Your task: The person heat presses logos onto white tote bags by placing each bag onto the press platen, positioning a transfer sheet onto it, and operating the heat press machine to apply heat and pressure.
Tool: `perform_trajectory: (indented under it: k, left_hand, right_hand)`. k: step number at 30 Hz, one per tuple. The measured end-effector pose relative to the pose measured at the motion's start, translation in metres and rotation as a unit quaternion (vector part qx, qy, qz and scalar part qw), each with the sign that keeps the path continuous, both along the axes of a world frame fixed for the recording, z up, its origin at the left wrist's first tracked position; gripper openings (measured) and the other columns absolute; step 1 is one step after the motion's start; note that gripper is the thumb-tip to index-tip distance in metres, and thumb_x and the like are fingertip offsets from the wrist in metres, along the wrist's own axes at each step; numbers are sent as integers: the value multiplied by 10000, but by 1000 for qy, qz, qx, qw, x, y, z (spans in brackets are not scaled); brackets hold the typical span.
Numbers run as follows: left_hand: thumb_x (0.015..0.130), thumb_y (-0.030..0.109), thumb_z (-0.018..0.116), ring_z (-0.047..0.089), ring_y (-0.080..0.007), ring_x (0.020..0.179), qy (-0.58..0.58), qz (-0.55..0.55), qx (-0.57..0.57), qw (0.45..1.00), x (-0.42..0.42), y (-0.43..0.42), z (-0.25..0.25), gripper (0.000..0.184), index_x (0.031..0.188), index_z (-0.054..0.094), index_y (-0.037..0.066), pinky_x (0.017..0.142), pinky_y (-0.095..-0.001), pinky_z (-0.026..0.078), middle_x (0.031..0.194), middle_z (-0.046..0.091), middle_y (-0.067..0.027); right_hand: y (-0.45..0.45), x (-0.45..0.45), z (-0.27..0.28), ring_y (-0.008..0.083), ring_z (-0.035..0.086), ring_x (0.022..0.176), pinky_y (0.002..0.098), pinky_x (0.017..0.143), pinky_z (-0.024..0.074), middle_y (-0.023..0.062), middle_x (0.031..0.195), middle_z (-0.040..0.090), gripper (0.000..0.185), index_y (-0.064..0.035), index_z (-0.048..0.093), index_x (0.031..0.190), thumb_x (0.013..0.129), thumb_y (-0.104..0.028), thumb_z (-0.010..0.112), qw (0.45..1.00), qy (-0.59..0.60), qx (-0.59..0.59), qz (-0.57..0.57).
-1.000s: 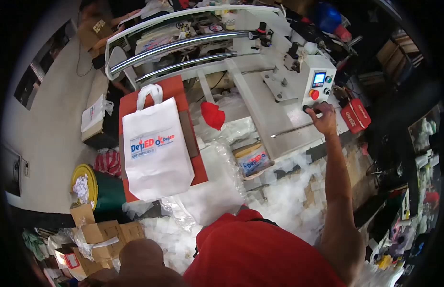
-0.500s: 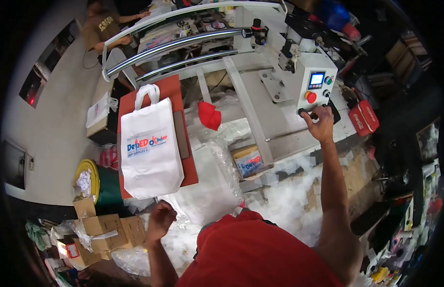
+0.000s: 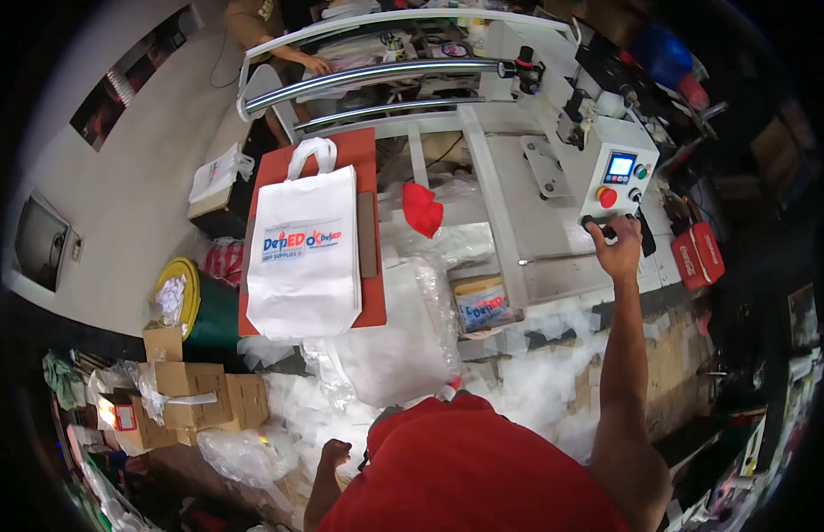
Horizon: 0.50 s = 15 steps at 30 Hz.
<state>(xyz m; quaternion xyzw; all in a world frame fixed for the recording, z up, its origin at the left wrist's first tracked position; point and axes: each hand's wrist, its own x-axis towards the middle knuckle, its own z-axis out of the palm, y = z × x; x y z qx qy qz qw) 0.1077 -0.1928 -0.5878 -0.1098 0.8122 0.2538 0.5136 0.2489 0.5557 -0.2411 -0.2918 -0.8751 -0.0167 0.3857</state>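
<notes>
Though nearer before, left hand (image 3: pixel 337 454) farther from bag (image 3: pixel 306 293)

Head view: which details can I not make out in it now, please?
All in the head view:
Screen on the control box: readout too small.
White bag: finest print too small.
Right hand: it hides part of the dark controls beneath it.
Left hand: too small to tell if it holds anything.
Co-worker: head cut off by the top edge.

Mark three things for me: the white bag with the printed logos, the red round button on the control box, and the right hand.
White bag (image 3: pixel 303 297): head view, blank front below the logos.
Red button (image 3: pixel 607 197): head view, its round cap.
Right hand (image 3: pixel 619 255): head view, back of the hand.
</notes>
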Motion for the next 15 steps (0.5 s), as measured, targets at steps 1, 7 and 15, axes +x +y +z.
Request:
perform_trajectory:
  k: [1, 7, 15]
  left_hand:
    - [794, 249, 631, 617, -186, 490, 29, -14, -23, 999, -2, 4, 6, 274, 626, 622, 32, 497, -339, 530, 624, 667, -107]
    - [805, 225, 673, 627, -155, 557, 140, 27, 18, 990, -22, 21, 23, 205, 778, 618, 29, 525, -321, 539, 666, 648, -66]
    - [808, 211, 675, 615, -146, 534, 174, 8, 57, 983, -24, 19, 19, 242, 888, 581, 2, 488, -286, 523, 654, 641, -83]
  right_hand:
    - [0, 0, 0, 291, 504, 755, 410, 692, 414, 76, 685, 586, 378, -47, 604, 677, 774, -348, 811, 1000, 4, -1, 1]
    - [0, -1, -1, 298, 510, 734, 421, 691, 417, 77, 685, 589, 390, -48, 594, 676, 788, -360, 799, 1000, -3, 11, -1]
    - [-12, -8, -7, 328, 515, 728, 448, 671, 427, 95, 684, 589, 447, -44, 554, 645, 797, -398, 781, 1000, 1, 24, 0]
